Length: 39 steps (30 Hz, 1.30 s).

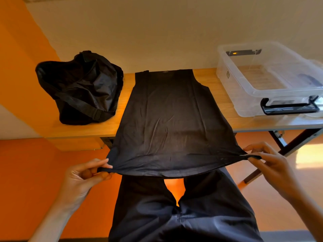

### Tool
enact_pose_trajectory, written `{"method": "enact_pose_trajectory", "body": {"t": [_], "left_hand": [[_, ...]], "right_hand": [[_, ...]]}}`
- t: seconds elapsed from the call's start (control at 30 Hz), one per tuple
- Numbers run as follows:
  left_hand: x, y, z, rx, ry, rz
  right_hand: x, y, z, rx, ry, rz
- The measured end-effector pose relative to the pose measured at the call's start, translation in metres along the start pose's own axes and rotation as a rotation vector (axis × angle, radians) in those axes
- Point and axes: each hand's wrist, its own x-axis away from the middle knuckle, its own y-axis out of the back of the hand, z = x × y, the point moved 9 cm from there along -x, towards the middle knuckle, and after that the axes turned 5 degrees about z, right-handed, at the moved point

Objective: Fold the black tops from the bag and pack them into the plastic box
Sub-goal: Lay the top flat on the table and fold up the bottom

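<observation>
1. A black sleeveless top (171,119) lies flat on a wooden bench (87,126), neck towards the wall, with its lower part reaching past the near edge
2. The left hand (85,177) pinches the hem's left corner between thumb and fingers; the right hand (269,159) pinches the right corner the same way, and the hem is stretched taut between them, off the bench
3. A crumpled black bag (80,88) with a strap sits on the bench left of the top, near it but apart
4. A clear plastic box (272,79), open at the top, sits at the right end of the bench, with bare wood between it and the top; a black clip handle (290,106) shows on its near end
5. A small label (228,74) on the box's side wall and a small mark (164,72) at the top's neck are both too small to read
6. Below the hem are the person's dark trousers (183,215) and an orange floor (35,172)
</observation>
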Motion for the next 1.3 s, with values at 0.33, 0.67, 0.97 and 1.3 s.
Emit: {"method": "enact_pose_trajectory", "body": {"t": [0.33,0.67,0.97,1.3], "left_hand": [[-0.012,-0.012,-0.017,-0.289,-0.166,0.044],[-0.055,-0.003,-0.071,-0.481,-0.299,-0.069],[-0.139,-0.01,-0.096,-0.837,-0.333,-0.286],[-0.226,-0.002,-0.072,-0.678,-0.033,-0.305]], "right_hand": [[-0.014,-0.002,0.009,-0.073,-0.047,-0.066],[-0.054,0.009,0.023,0.156,-0.054,-0.361],[-0.149,-0.002,0.005,0.188,-0.188,-0.411],[-0.216,-0.015,-0.034,0.343,-0.366,-0.357]]}}
